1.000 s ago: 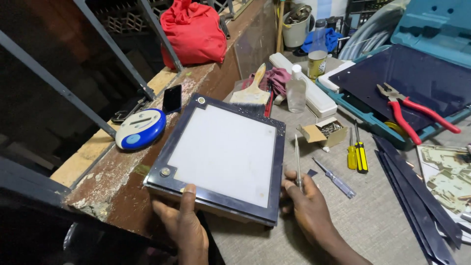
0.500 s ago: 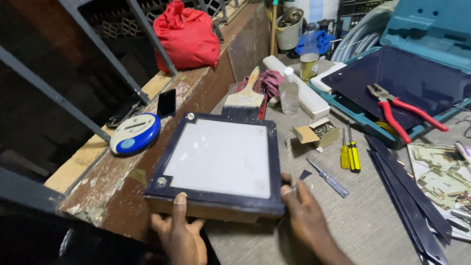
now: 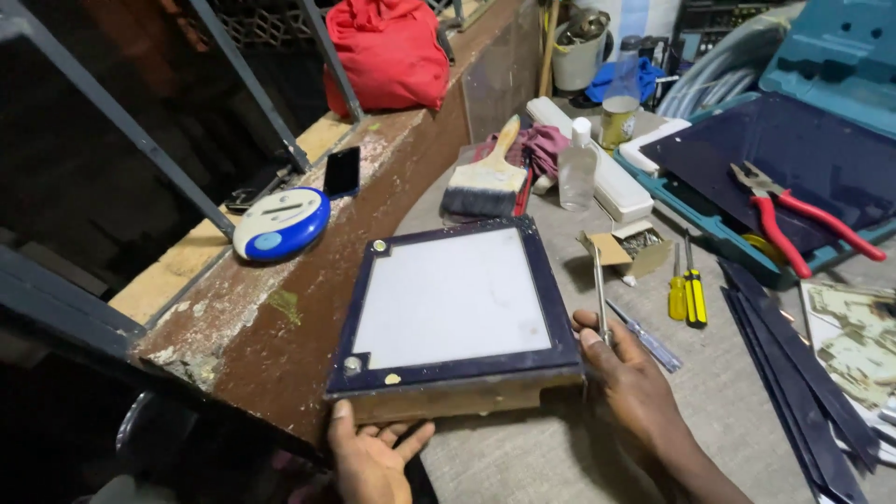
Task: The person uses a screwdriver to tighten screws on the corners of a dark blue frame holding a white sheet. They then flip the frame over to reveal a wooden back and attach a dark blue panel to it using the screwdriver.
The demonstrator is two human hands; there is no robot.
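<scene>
My left hand cups the near edge of the framed panel from below, fingers open. My right hand grips a thin metal rod at the panel's right edge, its long axis running near to far. The panel lies left of those fingers, on the bench.

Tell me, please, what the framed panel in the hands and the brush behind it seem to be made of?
The framed panel: glossy dark border, likely plastic or painted metal, around a matte white sheet; its thick edge looks like raw wood. The brush: pale bare-wood handle, dark bristles.
</scene>
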